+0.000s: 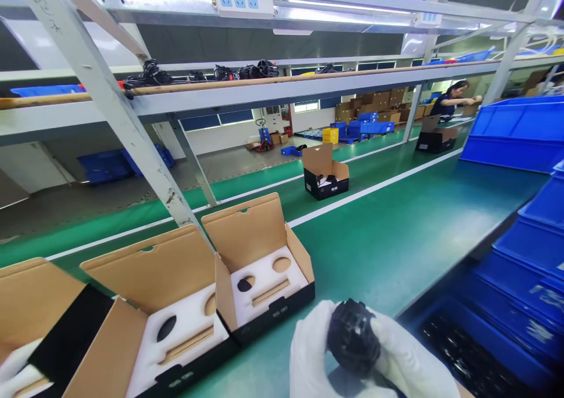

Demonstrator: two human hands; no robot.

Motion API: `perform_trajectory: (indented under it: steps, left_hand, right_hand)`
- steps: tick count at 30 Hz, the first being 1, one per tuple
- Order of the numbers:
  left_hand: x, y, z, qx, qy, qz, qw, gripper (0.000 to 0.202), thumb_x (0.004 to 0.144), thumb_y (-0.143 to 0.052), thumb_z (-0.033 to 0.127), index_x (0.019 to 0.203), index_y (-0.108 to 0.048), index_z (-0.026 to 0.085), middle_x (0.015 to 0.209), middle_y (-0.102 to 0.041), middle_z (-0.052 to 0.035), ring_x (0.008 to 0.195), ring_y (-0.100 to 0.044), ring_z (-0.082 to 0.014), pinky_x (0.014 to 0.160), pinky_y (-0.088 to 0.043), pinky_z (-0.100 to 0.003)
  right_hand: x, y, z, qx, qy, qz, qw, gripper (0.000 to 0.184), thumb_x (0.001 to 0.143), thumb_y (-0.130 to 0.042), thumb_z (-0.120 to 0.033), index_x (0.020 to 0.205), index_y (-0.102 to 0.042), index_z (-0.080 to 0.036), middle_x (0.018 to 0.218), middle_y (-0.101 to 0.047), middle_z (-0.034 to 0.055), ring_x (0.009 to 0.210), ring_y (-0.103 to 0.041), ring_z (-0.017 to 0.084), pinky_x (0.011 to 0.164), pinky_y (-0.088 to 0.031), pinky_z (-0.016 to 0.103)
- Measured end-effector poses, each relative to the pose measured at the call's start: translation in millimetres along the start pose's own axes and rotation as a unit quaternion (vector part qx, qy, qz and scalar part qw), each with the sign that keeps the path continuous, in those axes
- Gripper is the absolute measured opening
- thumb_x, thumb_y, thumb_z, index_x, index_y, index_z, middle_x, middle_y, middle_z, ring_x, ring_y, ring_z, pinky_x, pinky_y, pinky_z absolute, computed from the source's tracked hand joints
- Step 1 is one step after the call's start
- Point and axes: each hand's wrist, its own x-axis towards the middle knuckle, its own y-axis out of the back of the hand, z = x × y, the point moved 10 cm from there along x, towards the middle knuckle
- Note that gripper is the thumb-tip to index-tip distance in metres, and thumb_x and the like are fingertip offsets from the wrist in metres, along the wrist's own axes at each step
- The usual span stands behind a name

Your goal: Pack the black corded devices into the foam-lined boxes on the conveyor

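Both my hands wear white gloves and are at the lower right of the head view. My left hand (pixel 307 351) curls around the left side of a black, rounded, ridged part (pixel 353 337). From the other side, my right hand (pixel 408 354) closes on the same part. What looks like a dark cable hangs below it, mostly hidden by the gloves. To the left stand two open cartons, a nearer carton (pixel 185 380) and a farther carton (pixel 282 313). White foam inserts inside have round holes and a slot; one hole in each shows something black.
Another open carton (pixel 30 286) with a black flap is at far left. Two more, a middle carton (pixel 326 189) and a far carton (pixel 436 145), sit along the green bench (pixel 374 233). Blue bins (pixel 511 133) line the right. A shelf (pixel 308 83) with black parts crosses above. A person works at back right.
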Motion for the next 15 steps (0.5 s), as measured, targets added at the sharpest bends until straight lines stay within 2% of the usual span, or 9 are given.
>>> perform_trajectory:
  steps: [2,4,6,7,8,10,11,13,15]
  left_hand:
    - [4.0,3.7,3.6,0.010,-0.016,-0.002,1.000,0.057,0.076,-0.076,0.047,0.127,-0.057,0.029,0.114,-0.064,-0.0103,0.101,-0.064,-0.0298,0.088,-0.057,-0.043]
    - [10.1,9.5,-0.4,-0.014,0.002,-0.012,1.000,0.063,0.071,-0.079,0.056,0.124,-0.059,0.028,0.112,-0.066,-0.0104,0.100,-0.067,-0.0307,0.082,-0.061,-0.042]
    - [16.3,21.3,-6.8,-0.026,0.034,-0.008,0.999,0.072,0.064,-0.082,0.061,0.124,-0.062,0.027,0.109,-0.067,-0.0110,0.094,-0.069,-0.0316,0.076,-0.063,-0.043]
    - [18.9,29.2,-10.2,-0.032,0.053,0.001,0.998,0.074,0.062,-0.084,0.061,0.124,-0.062,0.027,0.109,-0.068,-0.0110,0.093,-0.069,-0.0323,0.074,-0.064,-0.044]
    - [20.8,36.8,-14.2,-0.044,0.074,0.009,0.996,0.075,0.060,-0.084,0.061,0.125,-0.063,0.029,0.108,-0.068,-0.0107,0.092,-0.070,-0.0328,0.073,-0.064,-0.044]
    - [22.6,50.5,-22.6,-0.073,0.117,0.024,0.990,0.076,0.059,-0.084,0.063,0.125,-0.063,0.032,0.108,-0.069,-0.0099,0.091,-0.070,-0.0335,0.070,-0.065,-0.045]
    - [23.4,56.7,-25.8,-0.081,0.130,0.030,0.988,0.076,0.060,-0.084,0.064,0.126,-0.063,0.034,0.108,-0.069,-0.0096,0.089,-0.071,-0.0337,0.068,-0.065,-0.046]
    - [25.8,67.4,-31.4,-0.088,0.142,0.041,0.985,0.074,0.061,-0.082,0.065,0.127,-0.062,0.037,0.106,-0.070,-0.0088,0.086,-0.072,-0.0336,0.063,-0.065,-0.046]
    - [28.8,75.2,-39.6,-0.093,0.153,0.047,0.983,0.072,0.063,-0.080,0.067,0.127,-0.062,0.039,0.101,-0.071,-0.0078,0.079,-0.072,-0.0325,0.056,-0.064,-0.044]
  right_hand:
    - [-1.9,-2.2,-16.8,-0.098,0.022,-0.005,0.995,0.054,0.087,-0.061,-0.062,0.122,-0.067,-0.022,0.106,-0.071,0.0099,0.102,-0.065,0.029,0.093,-0.052,0.042]
    - [-1.6,-0.4,-29.4,-0.180,0.040,-0.002,0.983,0.046,0.090,-0.061,-0.056,0.124,-0.067,-0.025,0.113,-0.070,0.0089,0.103,-0.065,0.029,0.097,-0.050,0.044]
    - [0.6,-1.1,-50.9,-0.316,0.108,0.024,0.942,0.045,0.091,-0.063,-0.043,0.134,-0.060,-0.030,0.130,-0.064,0.0081,0.095,-0.067,0.024,0.093,-0.052,0.041]
    - [0.7,-9.3,-66.4,-0.409,0.171,0.037,0.896,0.051,0.089,-0.065,-0.035,0.139,-0.054,-0.032,0.139,-0.058,0.0088,0.091,-0.067,0.022,0.090,-0.053,0.040]
    - [-1.1,-25.8,-81.7,-0.506,0.244,0.040,0.826,0.058,0.087,-0.065,-0.028,0.142,-0.049,-0.033,0.145,-0.054,0.0096,0.089,-0.067,0.021,0.085,-0.054,0.039]
    - [-7.4,-75.7,-98.3,-0.657,0.375,0.001,0.654,0.062,0.083,-0.063,-0.019,0.142,-0.046,-0.029,0.143,-0.056,0.0113,0.085,-0.067,0.021,0.071,-0.054,0.036]
    - [-9.2,-99.6,-100.8,-0.691,0.415,-0.035,0.591,0.059,0.081,-0.061,-0.017,0.138,-0.049,-0.025,0.135,-0.061,0.0110,0.083,-0.066,0.022,0.064,-0.051,0.034]
    - [-7.4,-134.4,-108.1,-0.716,0.449,-0.091,0.527,0.044,0.079,-0.059,-0.016,0.123,-0.057,-0.023,0.110,-0.070,0.0058,0.071,-0.062,0.020,0.052,-0.041,0.032]
    - [4.5,-148.5,-125.5,-0.719,0.442,-0.089,0.529,0.030,0.081,-0.060,-0.018,0.110,-0.059,-0.024,0.097,-0.069,0.0015,0.067,-0.059,0.018,0.052,-0.038,0.031]
